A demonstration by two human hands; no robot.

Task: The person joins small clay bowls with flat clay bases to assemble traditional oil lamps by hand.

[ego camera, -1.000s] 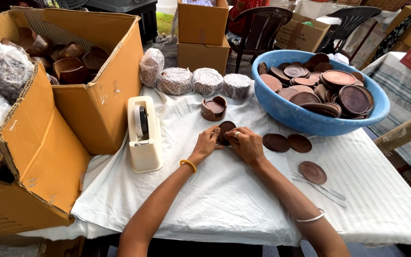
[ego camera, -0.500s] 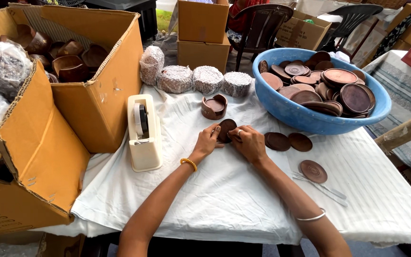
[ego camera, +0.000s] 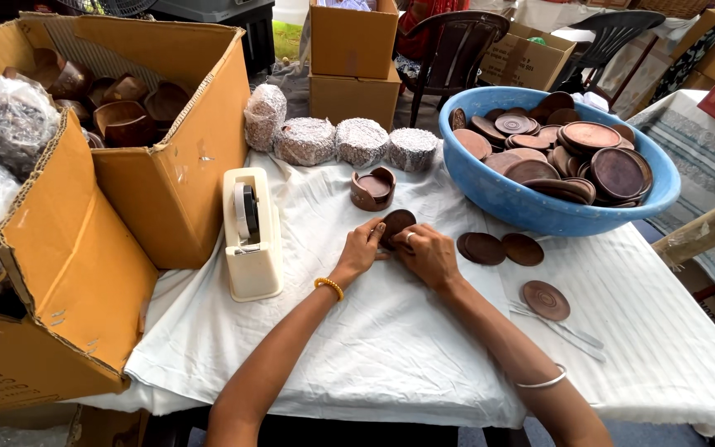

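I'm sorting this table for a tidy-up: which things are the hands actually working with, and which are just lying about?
In use:
- brown round disc, held by left hand and right hand
- brown holder just behind them

Lying about:
- tape dispenser
- blue basin of discs
- wrapped bundles
- cardboard box
- loose discs

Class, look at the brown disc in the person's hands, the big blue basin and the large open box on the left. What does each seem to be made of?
Brown disc: probably turned wood, matte brown; it could be clay.
Blue basin: likely plastic, with a smooth, even, slightly glossy wall.
Open box: corrugated cardboard, tan, with fluting showing at the torn edges.
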